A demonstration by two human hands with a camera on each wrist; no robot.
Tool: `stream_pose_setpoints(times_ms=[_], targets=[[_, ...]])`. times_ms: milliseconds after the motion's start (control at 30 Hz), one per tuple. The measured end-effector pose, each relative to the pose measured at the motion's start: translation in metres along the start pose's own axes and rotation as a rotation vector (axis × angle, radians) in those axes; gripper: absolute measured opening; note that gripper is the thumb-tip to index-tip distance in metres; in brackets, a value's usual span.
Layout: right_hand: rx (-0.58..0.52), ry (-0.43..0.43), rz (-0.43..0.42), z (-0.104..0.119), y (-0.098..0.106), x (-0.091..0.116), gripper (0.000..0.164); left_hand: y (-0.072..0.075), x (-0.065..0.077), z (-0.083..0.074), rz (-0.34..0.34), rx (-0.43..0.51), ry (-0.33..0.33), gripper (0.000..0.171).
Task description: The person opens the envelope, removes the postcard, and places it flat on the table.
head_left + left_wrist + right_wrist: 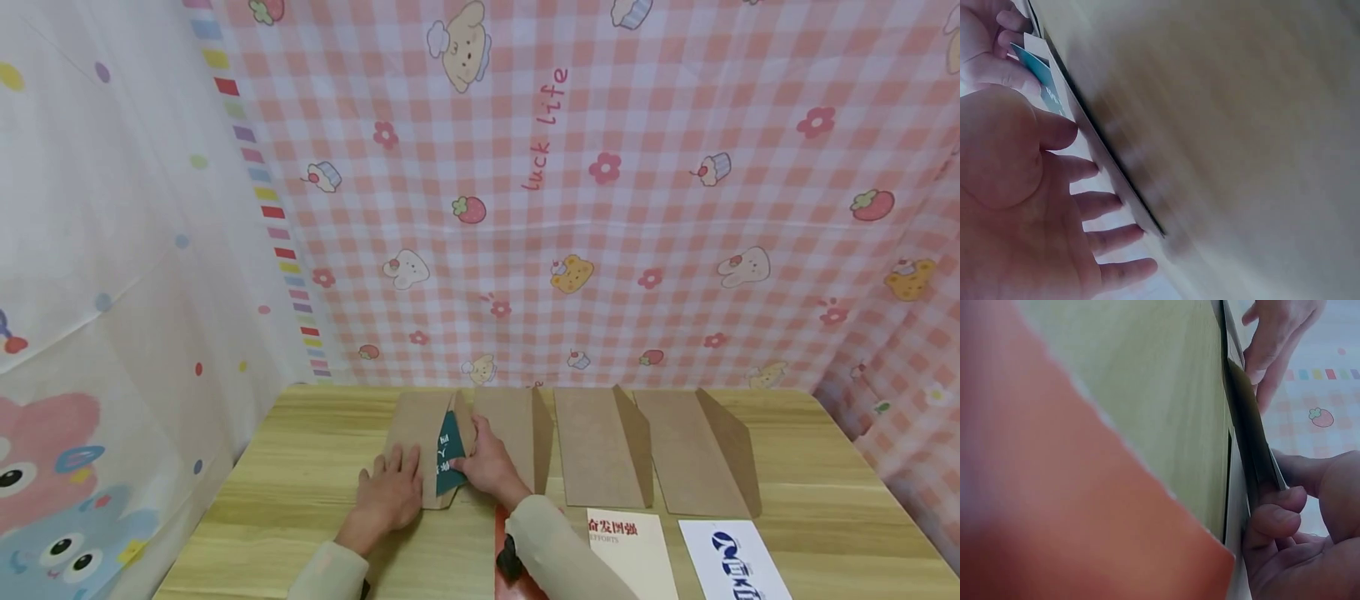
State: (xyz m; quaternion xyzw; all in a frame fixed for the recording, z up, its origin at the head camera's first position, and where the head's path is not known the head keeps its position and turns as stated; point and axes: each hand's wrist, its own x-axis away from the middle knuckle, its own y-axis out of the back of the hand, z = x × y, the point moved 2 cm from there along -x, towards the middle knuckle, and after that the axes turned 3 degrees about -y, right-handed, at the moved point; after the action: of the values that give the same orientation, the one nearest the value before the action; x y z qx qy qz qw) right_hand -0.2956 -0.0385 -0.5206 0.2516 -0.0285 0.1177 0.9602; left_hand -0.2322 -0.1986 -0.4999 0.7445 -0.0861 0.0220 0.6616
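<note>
A brown paper envelope (416, 421) lies leftmost in the row, its flap on the right side. A teal card (447, 446) with white characters sticks partly out at that flap; the rest of it is hidden inside. My left hand (390, 487) rests on the envelope's lower left part with fingers spread, as the left wrist view also shows. At the flap, my right hand (491, 462) pinches the card's edge, thumb on its face and fingers curled at the flap (1250, 425).
More brown envelopes with raised flaps stand in line to the right: one (510, 417), another (600, 450) and a third (701, 450). In front lie a red card (501, 542) partly under my right forearm, a cream card (637, 554) and a white card (738, 562).
</note>
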Motion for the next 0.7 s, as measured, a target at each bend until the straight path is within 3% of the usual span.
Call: stream_pose_setpoints(times_ms=[700], targets=[[-0.044, -0.02, -0.001, 0.0, 0.002, 0.002, 0.081, 0.001, -0.005, 0.013, 0.003, 0.044, -0.016, 0.051]])
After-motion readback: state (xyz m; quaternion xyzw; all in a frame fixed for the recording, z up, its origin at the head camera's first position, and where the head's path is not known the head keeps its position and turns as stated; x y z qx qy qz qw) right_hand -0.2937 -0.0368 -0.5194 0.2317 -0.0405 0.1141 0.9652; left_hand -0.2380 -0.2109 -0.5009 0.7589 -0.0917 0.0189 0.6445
